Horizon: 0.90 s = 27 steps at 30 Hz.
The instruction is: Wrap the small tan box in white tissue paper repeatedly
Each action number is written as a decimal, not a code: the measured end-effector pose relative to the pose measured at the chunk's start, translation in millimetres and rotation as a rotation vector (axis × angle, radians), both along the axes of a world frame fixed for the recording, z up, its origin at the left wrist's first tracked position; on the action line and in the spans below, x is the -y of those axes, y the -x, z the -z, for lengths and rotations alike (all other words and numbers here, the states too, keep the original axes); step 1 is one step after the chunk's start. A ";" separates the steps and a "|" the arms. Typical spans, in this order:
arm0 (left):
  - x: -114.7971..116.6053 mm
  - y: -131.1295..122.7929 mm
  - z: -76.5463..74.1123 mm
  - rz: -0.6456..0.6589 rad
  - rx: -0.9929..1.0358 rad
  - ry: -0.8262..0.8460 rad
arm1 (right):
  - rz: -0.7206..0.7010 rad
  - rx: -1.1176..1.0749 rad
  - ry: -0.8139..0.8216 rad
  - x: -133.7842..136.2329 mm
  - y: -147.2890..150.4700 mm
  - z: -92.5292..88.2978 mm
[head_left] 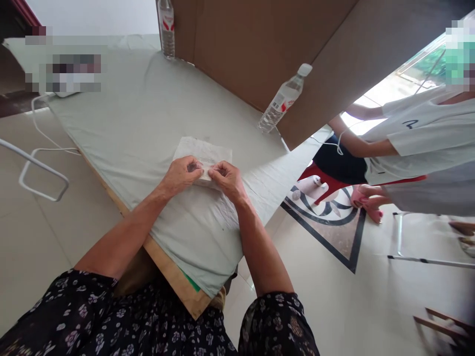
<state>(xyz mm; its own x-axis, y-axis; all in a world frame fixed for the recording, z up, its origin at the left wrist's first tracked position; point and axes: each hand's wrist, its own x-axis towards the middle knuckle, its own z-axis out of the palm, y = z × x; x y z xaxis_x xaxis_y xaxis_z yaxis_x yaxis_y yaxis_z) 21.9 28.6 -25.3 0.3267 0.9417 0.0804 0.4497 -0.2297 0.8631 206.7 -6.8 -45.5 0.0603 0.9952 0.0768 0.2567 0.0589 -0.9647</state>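
A thin, off-white sheet (204,147), like tissue paper, lies on the cloth-covered table in front of me. My left hand (181,173) pinches its near edge between thumb and fingers. Close beside it, my right hand (228,179) pinches the same edge, with the thumbs almost meeting. A narrow pale strip shows between the fingertips; whether it is a fold of the sheet or a separate piece I cannot tell. Beneath my right wrist is a wrinkled, pale patch (227,211), perhaps another thin sheet, partly hidden by the arm.
A light green cloth (122,113) covers the table. Brown cardboard panels (252,44) stand at the back. One water bottle (282,99) leans right of centre; another bottle (167,29) stands farther back. A person in a white shirt (419,123) sits at right. A white cable (35,118) hangs left.
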 end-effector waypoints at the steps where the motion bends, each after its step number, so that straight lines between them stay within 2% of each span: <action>1: 0.9 -0.5 0.5 -0.003 0.020 0.009 | 0.008 -0.012 0.002 1.4 1.6 0.9; 8: 20.1 8.3 -6.5 0.034 0.092 0.065 | 0.079 0.097 -0.064 31.5 15.2 -6.6; 14: 23.8 10.4 -7.1 0.021 0.086 0.084 | 0.063 0.172 -0.054 32.9 14.8 -0.2; 16: 21.9 10.3 -6.9 0.035 0.083 0.108 | 0.104 0.307 -0.080 35.1 11.9 -4.1; 19: 18.7 9.9 -5.6 0.056 0.089 0.117 | 0.246 0.629 -0.251 47.6 12.1 -17.5; 20: 17.8 9.5 -5.0 0.064 0.094 0.118 | 0.248 0.722 -0.309 52.9 14.2 -22.1; 24: 16.3 10.1 -4.2 0.068 0.092 0.130 | -0.027 0.924 -0.401 66.7 29.1 -29.1; 27: 17.8 18.5 -6.5 0.074 0.079 0.119 | -0.092 0.992 -0.374 65.4 36.3 -24.4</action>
<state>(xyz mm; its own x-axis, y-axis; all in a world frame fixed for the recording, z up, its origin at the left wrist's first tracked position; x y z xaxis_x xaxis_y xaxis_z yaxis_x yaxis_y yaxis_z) 3.4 10.8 -18.9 0.3929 0.9196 -0.0020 0.3651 -0.1539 0.9182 170.4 -72.2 -21.1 -0.2718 0.8956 0.3522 0.8977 0.3678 -0.2425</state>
